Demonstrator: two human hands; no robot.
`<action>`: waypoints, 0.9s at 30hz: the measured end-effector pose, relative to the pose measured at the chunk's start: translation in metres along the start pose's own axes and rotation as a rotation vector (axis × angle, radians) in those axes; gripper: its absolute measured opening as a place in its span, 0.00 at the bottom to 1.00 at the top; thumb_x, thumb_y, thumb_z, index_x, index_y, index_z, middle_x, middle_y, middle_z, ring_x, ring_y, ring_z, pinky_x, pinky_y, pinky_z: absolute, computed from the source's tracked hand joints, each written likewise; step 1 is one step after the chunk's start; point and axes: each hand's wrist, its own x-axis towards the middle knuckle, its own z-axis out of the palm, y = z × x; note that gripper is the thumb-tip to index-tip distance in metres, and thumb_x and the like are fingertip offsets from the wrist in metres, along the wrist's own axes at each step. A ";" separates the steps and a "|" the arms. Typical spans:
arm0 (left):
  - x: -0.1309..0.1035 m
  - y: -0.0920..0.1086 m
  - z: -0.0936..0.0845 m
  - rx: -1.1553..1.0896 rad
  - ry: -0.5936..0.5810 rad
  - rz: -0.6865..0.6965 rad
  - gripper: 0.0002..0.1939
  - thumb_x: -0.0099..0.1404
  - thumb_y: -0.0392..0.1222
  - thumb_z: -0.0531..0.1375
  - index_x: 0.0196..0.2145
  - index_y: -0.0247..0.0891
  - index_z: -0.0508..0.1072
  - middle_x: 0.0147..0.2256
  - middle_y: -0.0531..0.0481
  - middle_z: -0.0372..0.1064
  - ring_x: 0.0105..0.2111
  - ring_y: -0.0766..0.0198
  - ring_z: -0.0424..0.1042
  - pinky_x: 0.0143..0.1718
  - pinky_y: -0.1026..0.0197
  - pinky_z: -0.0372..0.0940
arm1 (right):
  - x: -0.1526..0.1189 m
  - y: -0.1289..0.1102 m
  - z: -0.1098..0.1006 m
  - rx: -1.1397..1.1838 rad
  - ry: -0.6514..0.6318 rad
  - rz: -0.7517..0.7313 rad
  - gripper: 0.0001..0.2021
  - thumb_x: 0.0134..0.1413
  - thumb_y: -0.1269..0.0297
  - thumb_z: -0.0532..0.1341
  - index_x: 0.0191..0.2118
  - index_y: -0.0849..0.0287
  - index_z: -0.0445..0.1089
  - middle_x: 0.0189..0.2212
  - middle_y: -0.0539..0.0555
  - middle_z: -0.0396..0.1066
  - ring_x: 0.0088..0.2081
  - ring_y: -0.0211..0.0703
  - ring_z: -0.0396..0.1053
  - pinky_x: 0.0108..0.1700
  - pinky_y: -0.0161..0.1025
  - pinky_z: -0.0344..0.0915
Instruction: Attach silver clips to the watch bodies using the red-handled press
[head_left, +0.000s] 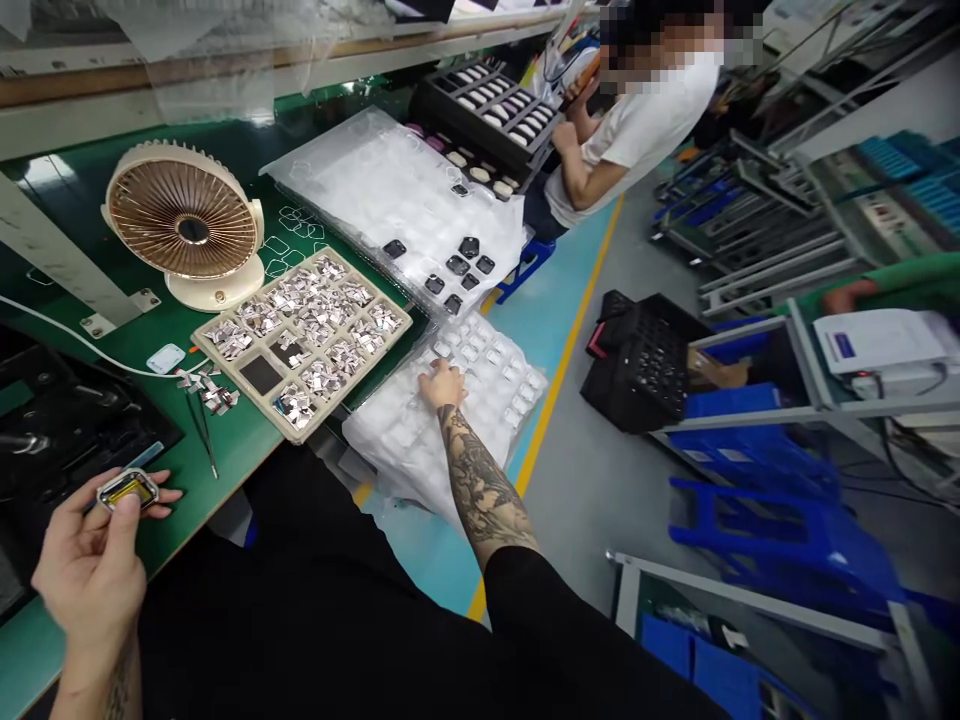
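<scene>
My left hand (97,560) holds a smartwatch case (128,490) at the green bench's front edge, thumb pressed on it. The case is silvery and rounded, with yellow inside. My right hand (442,384) reaches to a white plastic blister tray (499,375) with rows of small pockets. Its fingers are bent down at the tray; what they pinch, if anything, is hidden. Between my hands lies a beige compartment tray (298,436) filled with small silvery parts. Tweezers (202,435) rest on the bench beside a small heap of the same parts (210,388).
A beige fan (191,225) stands behind the compartment tray. Several black square parts (457,265) lie on a plastic-covered sheet (360,180). Beyond it, a person in a white shirt (660,110) sits by a black rack (487,110). Blue stools (780,530) and carts are at right.
</scene>
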 end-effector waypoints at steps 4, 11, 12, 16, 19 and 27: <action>0.000 -0.003 -0.001 -0.023 -0.001 0.007 0.22 0.71 0.45 0.72 0.58 0.34 0.76 0.43 0.44 0.84 0.36 0.57 0.85 0.36 0.59 0.77 | 0.008 0.002 0.012 0.025 0.023 0.030 0.15 0.71 0.58 0.63 0.58 0.54 0.76 0.60 0.60 0.72 0.64 0.58 0.67 0.66 0.63 0.67; -0.001 -0.008 -0.006 -0.058 -0.051 -0.022 0.22 0.73 0.47 0.71 0.58 0.35 0.76 0.44 0.42 0.84 0.37 0.55 0.85 0.36 0.59 0.77 | 0.040 0.011 -0.010 0.008 0.008 0.073 0.21 0.72 0.52 0.67 0.61 0.59 0.73 0.59 0.59 0.75 0.56 0.51 0.77 0.58 0.54 0.78; -0.002 -0.007 -0.007 -0.064 -0.055 -0.021 0.22 0.73 0.48 0.71 0.58 0.35 0.76 0.44 0.42 0.84 0.37 0.55 0.85 0.36 0.59 0.77 | 0.041 0.011 -0.010 -0.001 0.015 0.076 0.21 0.72 0.51 0.67 0.61 0.59 0.73 0.59 0.59 0.75 0.56 0.51 0.77 0.58 0.54 0.78; -0.002 -0.005 -0.007 -0.067 -0.063 -0.025 0.22 0.73 0.48 0.70 0.59 0.35 0.76 0.44 0.41 0.84 0.38 0.56 0.85 0.37 0.58 0.77 | 0.015 0.014 0.002 -0.028 0.084 0.049 0.15 0.70 0.54 0.66 0.54 0.58 0.77 0.55 0.58 0.75 0.57 0.53 0.73 0.61 0.56 0.72; -0.003 -0.005 -0.008 -0.046 -0.071 -0.052 0.22 0.73 0.49 0.70 0.58 0.35 0.77 0.45 0.41 0.84 0.38 0.55 0.85 0.37 0.58 0.77 | -0.019 0.028 0.013 -0.033 0.153 -0.015 0.14 0.64 0.61 0.61 0.50 0.57 0.80 0.53 0.61 0.74 0.58 0.57 0.68 0.62 0.57 0.64; -0.003 -0.008 -0.009 0.038 -0.139 -0.043 0.23 0.72 0.50 0.71 0.59 0.36 0.78 0.46 0.43 0.84 0.38 0.57 0.85 0.39 0.60 0.78 | -0.080 0.082 0.015 -0.005 0.200 -0.224 0.16 0.59 0.64 0.58 0.48 0.55 0.79 0.49 0.59 0.73 0.55 0.55 0.64 0.59 0.51 0.55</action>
